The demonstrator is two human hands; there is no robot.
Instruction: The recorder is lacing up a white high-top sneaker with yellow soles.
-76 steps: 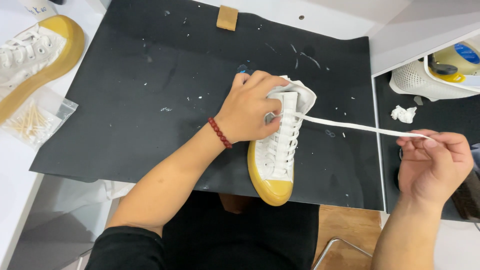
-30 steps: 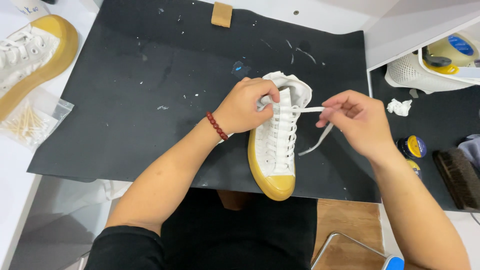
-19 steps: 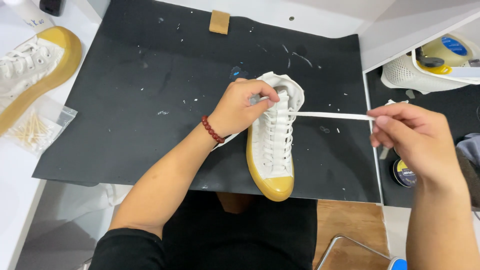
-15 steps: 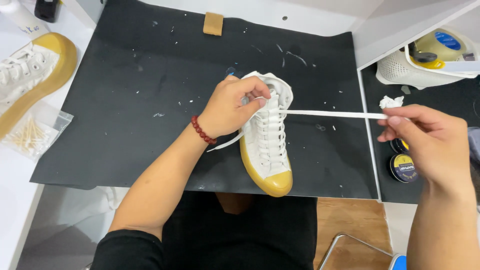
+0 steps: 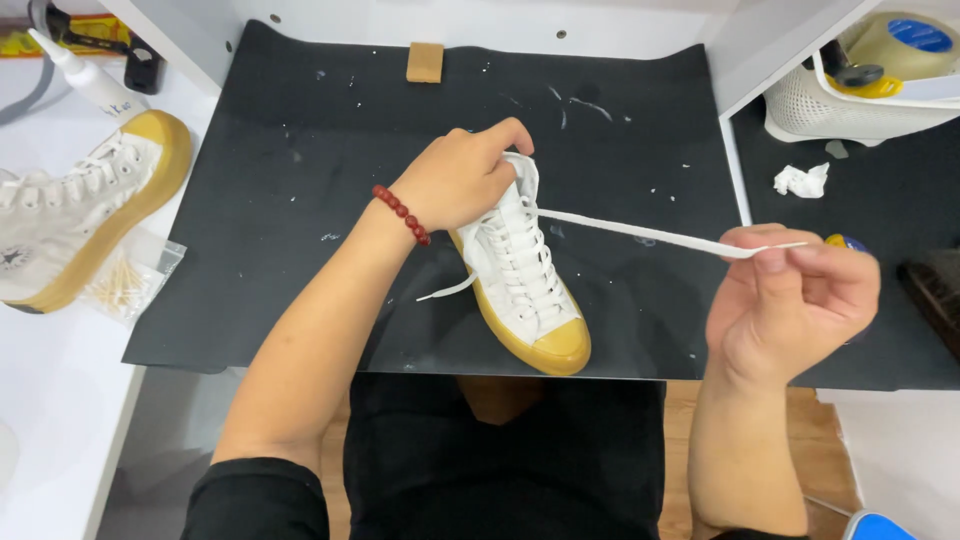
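Shoelace (image 5: 650, 235) drawn taut mid-lacing from white high-top (image 5: 520, 275) on black mat (image 5: 250, 200), pinched shut in right hand (image 5: 795, 300), left hand (image 5: 465, 180) curled closed on collar; next, probably, threading through a free eyelet, calling for a steady, untwisted end.

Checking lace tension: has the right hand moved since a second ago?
Yes. The right hand has pulled the lace away from the shoe, out to the mat's right edge.
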